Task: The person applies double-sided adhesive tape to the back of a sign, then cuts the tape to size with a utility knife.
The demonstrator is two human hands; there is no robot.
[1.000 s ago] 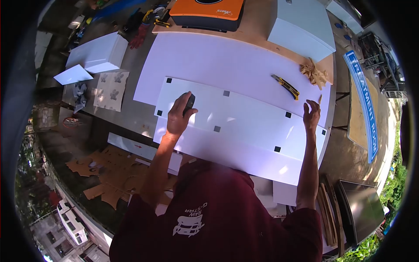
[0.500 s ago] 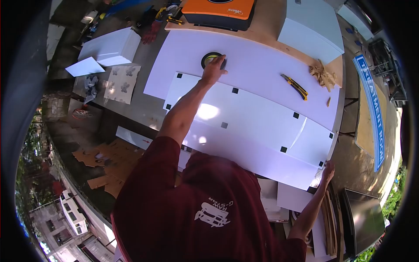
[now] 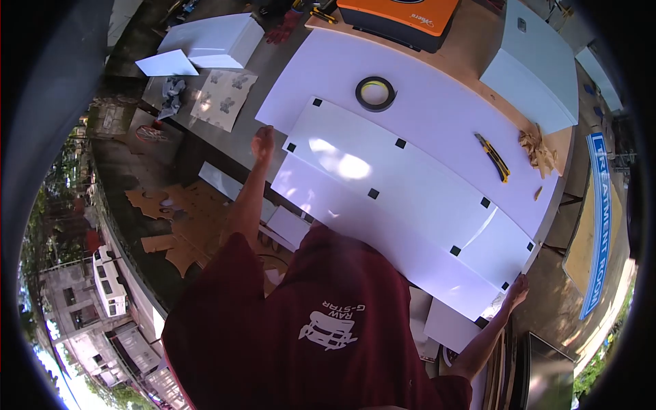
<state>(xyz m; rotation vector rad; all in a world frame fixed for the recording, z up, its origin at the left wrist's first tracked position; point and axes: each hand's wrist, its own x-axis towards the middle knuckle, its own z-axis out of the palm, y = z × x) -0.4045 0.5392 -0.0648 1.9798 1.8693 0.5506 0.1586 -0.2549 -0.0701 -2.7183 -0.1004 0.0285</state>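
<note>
A long white panel point(image 3: 424, 184) with black square pads along its edges lies tilted across the table in front of me. Beneath its far side shows a larger white sheet point(image 3: 321, 65). My left hand point(image 3: 263, 143) hovers beside the left end of the panel, near the sheet's corner; its fingers look bunched and small, and I see nothing in them. At the right end, my right hand point(image 3: 517, 292) is closed around the edge of the panel near a corner pad. A roll of black tape point(image 3: 376, 93) lies on the sheet beyond the panel.
A yellow-black utility knife point(image 3: 493, 157) and crumpled brown paper point(image 3: 538, 152) lie on the sheet's right side. Behind stand an orange-topped machine point(image 3: 403, 20) and a pale box point(image 3: 533, 68). White stacked boards point(image 3: 208, 39) are at left. Torn cardboard point(image 3: 184, 222) lies below left.
My left hand has let go of the tape roll and moved left and back toward the panel's left end. My right hand stays at the right end. The whole view has turned slightly.
</note>
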